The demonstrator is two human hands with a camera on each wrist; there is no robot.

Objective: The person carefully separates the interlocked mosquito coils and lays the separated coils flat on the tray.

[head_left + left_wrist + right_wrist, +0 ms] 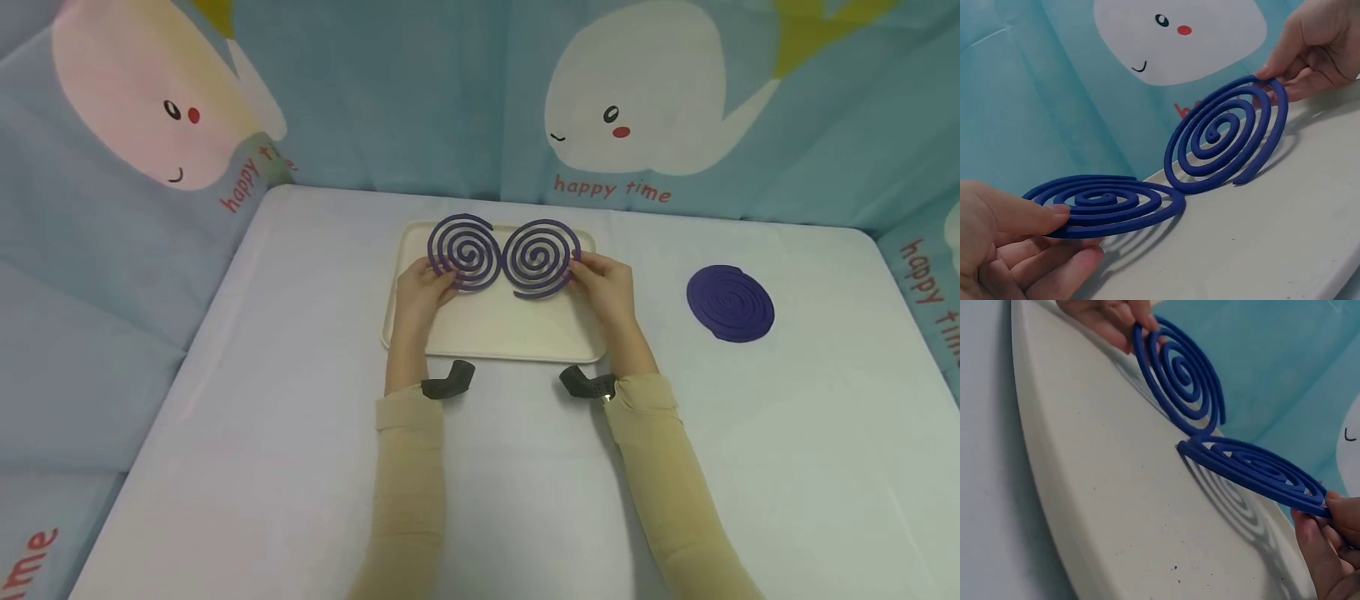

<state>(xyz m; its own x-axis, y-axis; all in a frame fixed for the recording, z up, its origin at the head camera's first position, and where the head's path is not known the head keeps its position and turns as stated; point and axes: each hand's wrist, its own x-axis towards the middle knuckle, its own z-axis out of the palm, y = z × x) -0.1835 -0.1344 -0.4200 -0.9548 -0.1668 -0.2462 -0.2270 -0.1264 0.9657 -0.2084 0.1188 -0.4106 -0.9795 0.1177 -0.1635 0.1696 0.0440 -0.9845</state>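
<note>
Two dark blue-purple mosquito coils [468,253] are held up over a cream tray [510,335], their inner edges meeting in the middle. My left hand [418,287] pinches the outer edge of the left coil, thumb on top and fingers beneath. With thumb and fingertips, my right hand [606,285] pinches the outer edge of the right coil [537,257]. In the left wrist view, both coils tilt down toward the tray where they meet, and gaps show between their spiral turns. Their shadows fall on the tray surface in the right wrist view.
Another coil disc [729,303], its turns packed closely together, lies on the white table [262,417] to the right of the tray. Behind the table hangs a blue curtain [420,108] printed with whales. Dark wrist cameras [450,381] sit at both cuffs.
</note>
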